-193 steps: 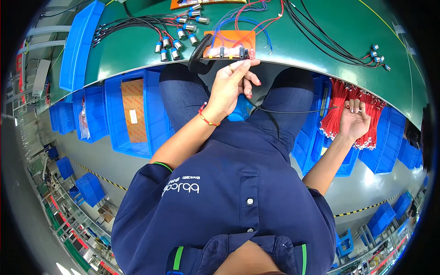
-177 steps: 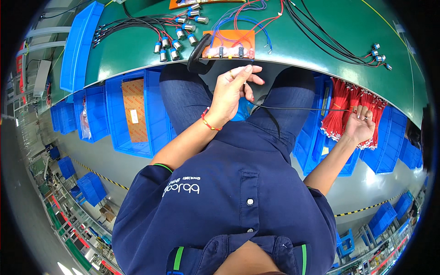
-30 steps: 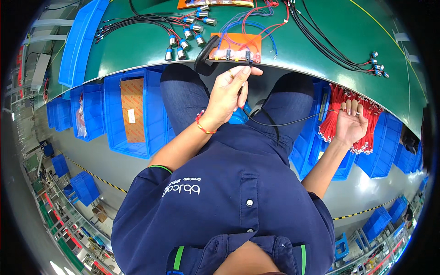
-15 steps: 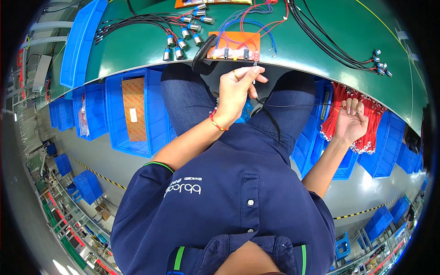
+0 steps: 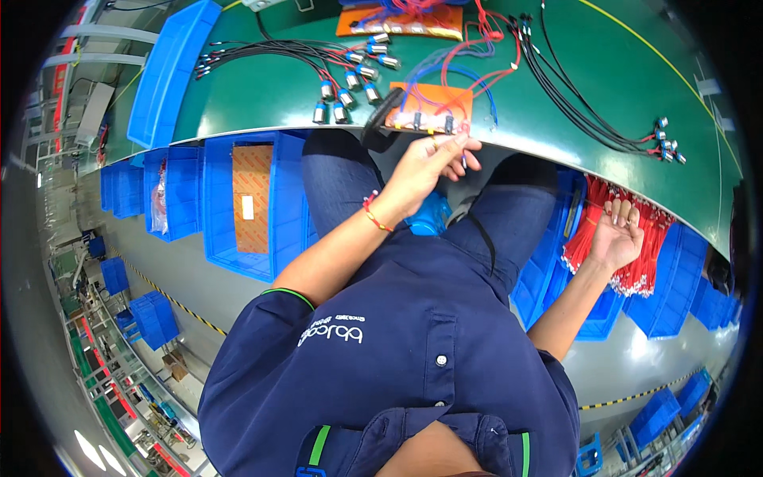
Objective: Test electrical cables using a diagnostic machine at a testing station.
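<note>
My left hand [image 5: 425, 173] is at the bench's near edge, thumb and index finger pinched together just below an orange board [image 5: 435, 102]. Whatever small piece sits between those fingertips is too small to make out. The board carries a row of black and pale connectors along its near side, with red and blue wires [image 5: 486, 89] looping off it. A black clamp-like handle [image 5: 383, 123] rests against the board's left side. Over on the right, my right hand [image 5: 618, 238] is held palm up with its fingers curled, in front of a bundle of red wires [image 5: 656, 238]; its contents are hidden.
On the green bench [image 5: 262, 95] lie black cables with metal cylindrical ends [image 5: 350, 79] at left and more black cables [image 5: 572, 99] at right. A second orange board [image 5: 397, 24] lies farther back. Blue bins [image 5: 298, 199] stand beneath the edge; a blue tray [image 5: 171, 75] is at far left.
The whole view has shifted, so the bench appears lower and farther right. A thin dark wire that stretched between my hands no longer shows. My left hand remains by the board's near edge.
</note>
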A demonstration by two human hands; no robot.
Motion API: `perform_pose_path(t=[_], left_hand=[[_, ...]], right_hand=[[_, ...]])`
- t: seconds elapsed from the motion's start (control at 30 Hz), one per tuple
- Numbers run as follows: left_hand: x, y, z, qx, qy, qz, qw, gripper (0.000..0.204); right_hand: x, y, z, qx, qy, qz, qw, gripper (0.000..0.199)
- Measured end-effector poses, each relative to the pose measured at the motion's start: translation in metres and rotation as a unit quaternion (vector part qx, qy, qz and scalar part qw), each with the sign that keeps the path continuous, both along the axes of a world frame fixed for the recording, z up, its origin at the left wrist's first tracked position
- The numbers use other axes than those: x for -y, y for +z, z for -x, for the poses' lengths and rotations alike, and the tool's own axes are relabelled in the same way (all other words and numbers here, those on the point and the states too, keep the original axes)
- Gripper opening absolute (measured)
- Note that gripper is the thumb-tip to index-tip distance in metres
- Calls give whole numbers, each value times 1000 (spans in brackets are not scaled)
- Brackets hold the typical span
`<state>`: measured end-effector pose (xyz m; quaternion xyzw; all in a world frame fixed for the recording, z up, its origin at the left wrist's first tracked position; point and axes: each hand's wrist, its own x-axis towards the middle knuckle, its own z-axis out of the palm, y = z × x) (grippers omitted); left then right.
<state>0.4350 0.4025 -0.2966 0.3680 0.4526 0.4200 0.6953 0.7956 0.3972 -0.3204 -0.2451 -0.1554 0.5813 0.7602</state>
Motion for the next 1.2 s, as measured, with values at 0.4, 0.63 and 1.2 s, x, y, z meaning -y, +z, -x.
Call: perform_pose_path(t=[0.4, 0.63, 1.2], left_hand=[[3, -2, -22, 52, 85, 33, 994, 38], [28, 14, -27, 38, 47, 13, 998, 36], [-87, 80, -26, -116, -45, -309, 943, 56]], right_hand=[[-3, 8, -10, -18, -23, -9, 1000, 13], [10, 24, -33, 56, -22, -63, 996, 12], [-93, 21, -126, 81, -74, -104, 988, 19]])
